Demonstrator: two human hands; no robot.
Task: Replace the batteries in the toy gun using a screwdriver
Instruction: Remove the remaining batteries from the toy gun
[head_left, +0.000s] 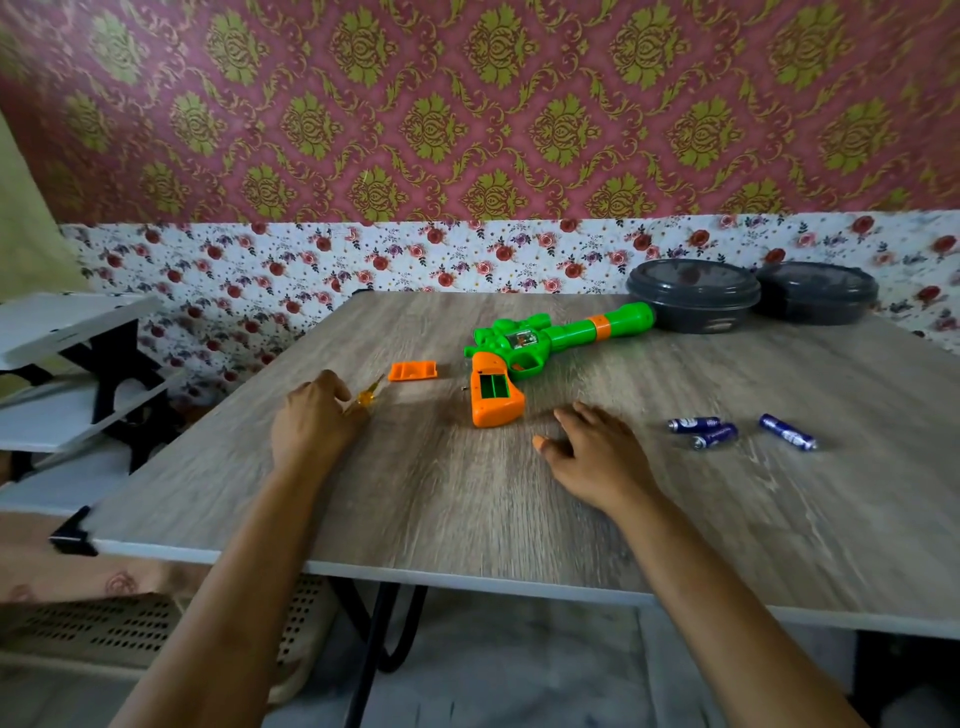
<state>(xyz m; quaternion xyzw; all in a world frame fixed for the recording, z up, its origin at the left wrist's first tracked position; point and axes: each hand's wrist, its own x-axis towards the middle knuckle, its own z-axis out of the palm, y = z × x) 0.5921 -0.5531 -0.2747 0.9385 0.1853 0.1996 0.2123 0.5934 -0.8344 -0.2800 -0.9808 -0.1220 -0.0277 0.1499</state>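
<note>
Orange grip first, head view: the toy gun (545, 343) lies on its side mid-worktop, battery bay (493, 387) uncovered and apparently empty. Its orange cover (413, 371) sits apart to the left. Three blue batteries (714, 435) lie loose to the right, well clear of the gun; old or fresh, cannot tell.

Left hand (311, 426) curls at the yellow screwdriver (366, 396); gripping or only touching, the blur hides. Right hand (592, 452) lies flat, fingers spread, holding nothing, between grip and batteries.

Judged step: cover off, cells out, reloading not yet done. Next move calls for picking up cells, matching polarity, seating them, then cover and screw.

Grey wood-grain worktop (467, 493); two dark lidded bowls (693, 301) at the back right. Pink-and-gold wallpaper (467, 104) above a floral strip; white rack (67, 364) at left.
</note>
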